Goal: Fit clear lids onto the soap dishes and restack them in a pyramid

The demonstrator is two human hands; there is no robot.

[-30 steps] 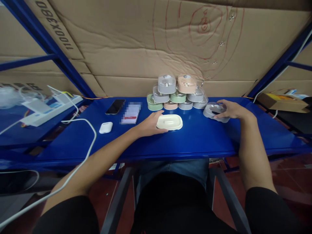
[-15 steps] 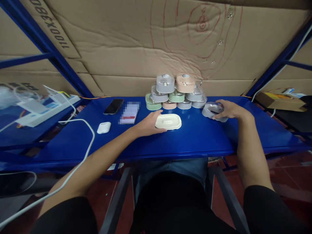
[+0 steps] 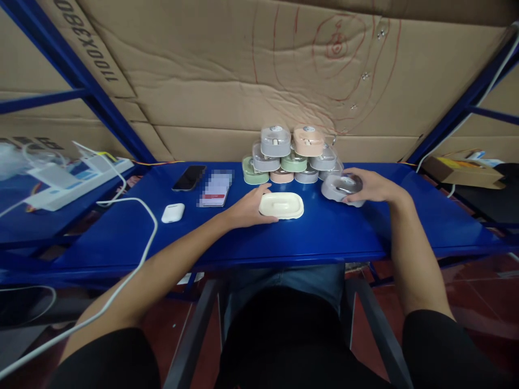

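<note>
On the blue table, my left hand [image 3: 252, 207] has its fingers and thumb wrapped around the left end of a cream oval dish [image 3: 283, 206]. The dish is shallow, with a raised ridge along its middle. Off to the right, my right hand [image 3: 367, 185] grips a grey box with a clear lid [image 3: 339, 189], fingers over its right side. Behind both stands a stack of similar lidded boxes in grey, green and peach, among them a green box [image 3: 256, 172] and a peach box [image 3: 308, 143]. The held grey box partly covers the stack's lower right end.
Left on the table [image 3: 308, 237] lie a dark phone [image 3: 188, 178], a phone with a lit screen [image 3: 217, 187] and a white earbud case [image 3: 173, 212]. A white cable [image 3: 151, 237] crosses my left arm. A power strip [image 3: 81, 186] lies at far left; cardboard [image 3: 194, 102] walls the back.
My right hand has moved left with the grey box, bringing it nearer the cream dish and the stack. My left hand keeps its hold on the dish, nearly still.
</note>
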